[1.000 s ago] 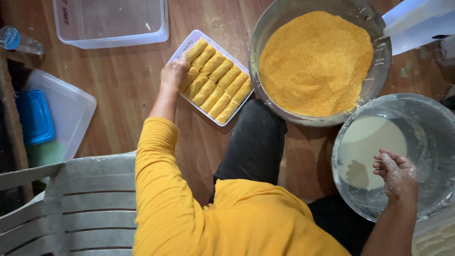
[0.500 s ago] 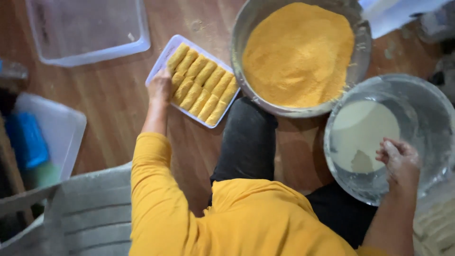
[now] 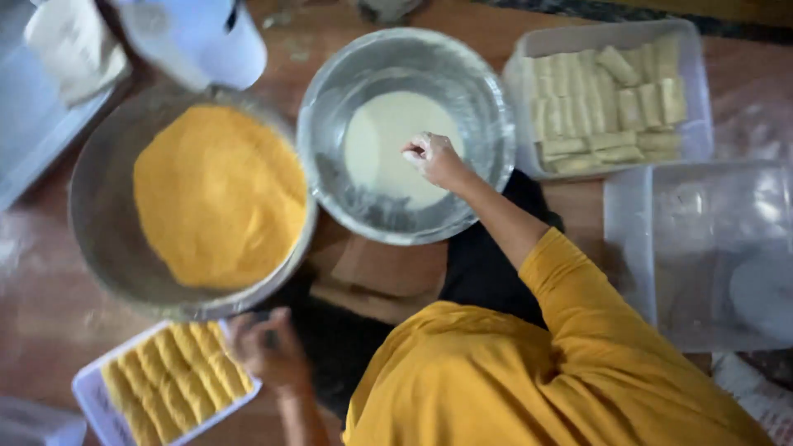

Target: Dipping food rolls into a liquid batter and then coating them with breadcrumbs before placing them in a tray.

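A reddish-brown wooden floor (image 3: 49, 314) carries all the vessels, seen from above with some motion blur. At the lower left of the frame lies a white tray (image 3: 99, 396) filled with rows of orange-crumbed rolls (image 3: 173, 384). The left hand (image 3: 268, 351) rests at the right edge of this tray, just below the rim of the crumb bowl; its fingers are curled, but blur hides whether they grip anything. Above it, at centre left, stands a large metal bowl (image 3: 95, 223) heaped with orange breadcrumbs (image 3: 219, 194). A white jug-like container (image 3: 198, 37) sits at the upper left, just beyond this bowl. At the upper centre a second metal bowl (image 3: 479, 99) holds a pool of pale batter (image 3: 380, 136); its rim nearly meets that of the crumb bowl. The right hand (image 3: 434, 158) hangs over the batter, fingers bunched narrowly together, with a yellow sleeve (image 3: 578, 289) behind the bare forearm; whether it pinches anything cannot be told. At the upper right a clear plastic box (image 3: 520, 74) contains pale uncoated rolls (image 3: 611, 99). Below it, at the right edge, lies another clear plastic box (image 3: 628, 248), its contents indistinct.
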